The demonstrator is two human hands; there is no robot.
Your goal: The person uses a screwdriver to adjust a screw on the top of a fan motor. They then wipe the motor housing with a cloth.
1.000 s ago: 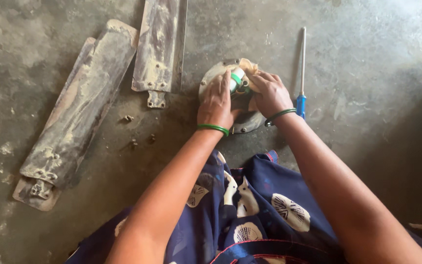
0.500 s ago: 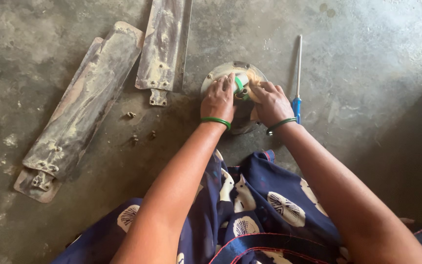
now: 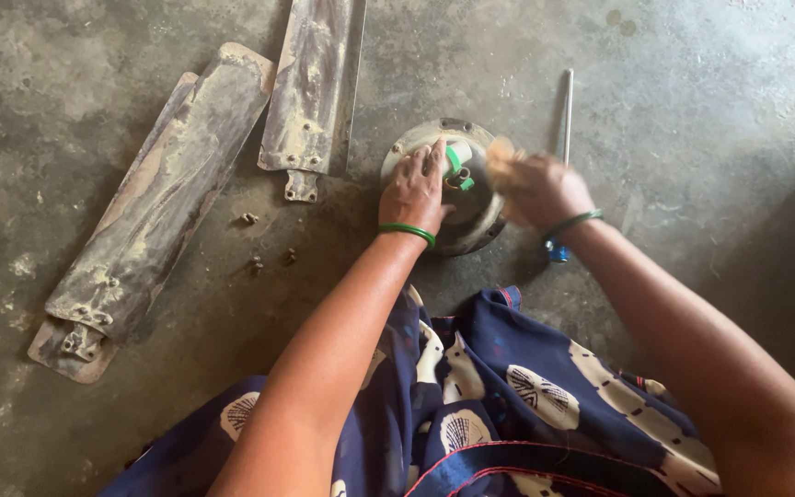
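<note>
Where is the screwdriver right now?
In the head view, the screwdriver lies on the floor just right of the round motor housing, its blue handle end hidden behind the right hand.

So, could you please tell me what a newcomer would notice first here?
Both hands meet at centre on a round metal fan motor housing: the left hand presses it, the blurred right hand holds something tan. Dusty fan blades lie left, a blue-handled screwdriver right.

right hand (image 3: 545,189) motion-blurred so its grip is unreadable, left hand (image 3: 413,191) covers part of the round motor housing (image 3: 471,216), one fan blade (image 3: 313,87) cut off by top edge
</note>
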